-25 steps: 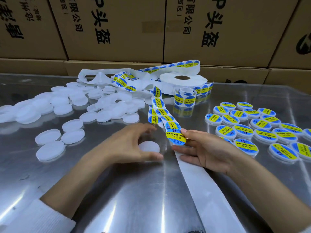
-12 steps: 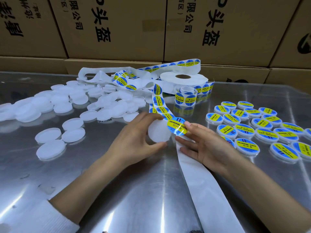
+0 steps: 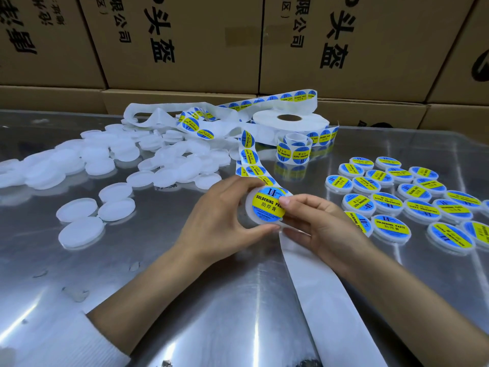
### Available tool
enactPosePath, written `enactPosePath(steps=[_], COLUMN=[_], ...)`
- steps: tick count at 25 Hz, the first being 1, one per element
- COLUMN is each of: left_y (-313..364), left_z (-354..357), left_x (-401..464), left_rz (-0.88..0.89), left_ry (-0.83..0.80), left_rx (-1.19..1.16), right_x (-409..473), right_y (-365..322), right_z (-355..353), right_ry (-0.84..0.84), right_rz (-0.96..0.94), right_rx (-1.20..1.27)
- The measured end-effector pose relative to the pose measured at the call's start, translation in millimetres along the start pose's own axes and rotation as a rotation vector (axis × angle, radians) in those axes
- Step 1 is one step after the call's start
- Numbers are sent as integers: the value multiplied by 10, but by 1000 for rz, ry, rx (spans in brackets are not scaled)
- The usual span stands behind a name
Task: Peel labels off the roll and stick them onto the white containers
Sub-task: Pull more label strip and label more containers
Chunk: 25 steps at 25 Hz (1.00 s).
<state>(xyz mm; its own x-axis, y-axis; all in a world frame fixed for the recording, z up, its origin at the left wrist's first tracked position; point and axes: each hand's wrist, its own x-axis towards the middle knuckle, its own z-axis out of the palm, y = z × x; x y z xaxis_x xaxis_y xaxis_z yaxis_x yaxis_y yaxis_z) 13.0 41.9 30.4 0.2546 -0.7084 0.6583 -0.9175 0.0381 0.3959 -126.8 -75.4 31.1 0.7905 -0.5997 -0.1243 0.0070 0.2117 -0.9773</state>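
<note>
Since half a second ago, the blue-and-yellow label [image 3: 268, 205] is sitting nearly full across the face of the white container [image 3: 250, 207], where earlier it was only touching the container's right edge, and a second ago the container was lying flat on the counter [image 3: 185, 300] under the left hand. Now the left hand [image 3: 222, 221] is keeping the container tilted up toward the camera just above the counter, its grip grasping the rim with fingers curling over the top edge and the thumb under the bottom edge. The right hand [image 3: 315, 223] is meeting it from the right, its grip pinching the label's right edge against the container with a fingertip [image 3: 287, 200] lying on the printed words. A strip of bare white backing paper [image 3: 317, 300] is running from under the hands toward the camera, while the strip of unused labels [image 3: 250, 157] is trailing away behind the container to the label roll [image 3: 291, 123] lying at the far side of the counter, with a smaller label roll [image 3: 293, 152] standing just in front of it. Unlabelled white containers [image 3: 116, 165] are lying scattered across the left of the counter, and labelled containers [image 3: 412, 197] are sitting in rows at the right. Cardboard boxes [image 3: 185, 35] are standing stacked behind the counter.
</note>
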Motion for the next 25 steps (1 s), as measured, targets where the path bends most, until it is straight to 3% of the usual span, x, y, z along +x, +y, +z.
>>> enactPosePath(steps=[18, 25], left_y=[73, 102], left_z=[-41, -63], left_x=[16, 17], left_rz=[116, 69], left_ry=[51, 49], left_rx=[76, 135], right_x=[-27, -31], right_y=[-33, -14], right_z=[42, 77], right_ry=[4, 36], right_rz=[12, -156], right_rx=[10, -72])
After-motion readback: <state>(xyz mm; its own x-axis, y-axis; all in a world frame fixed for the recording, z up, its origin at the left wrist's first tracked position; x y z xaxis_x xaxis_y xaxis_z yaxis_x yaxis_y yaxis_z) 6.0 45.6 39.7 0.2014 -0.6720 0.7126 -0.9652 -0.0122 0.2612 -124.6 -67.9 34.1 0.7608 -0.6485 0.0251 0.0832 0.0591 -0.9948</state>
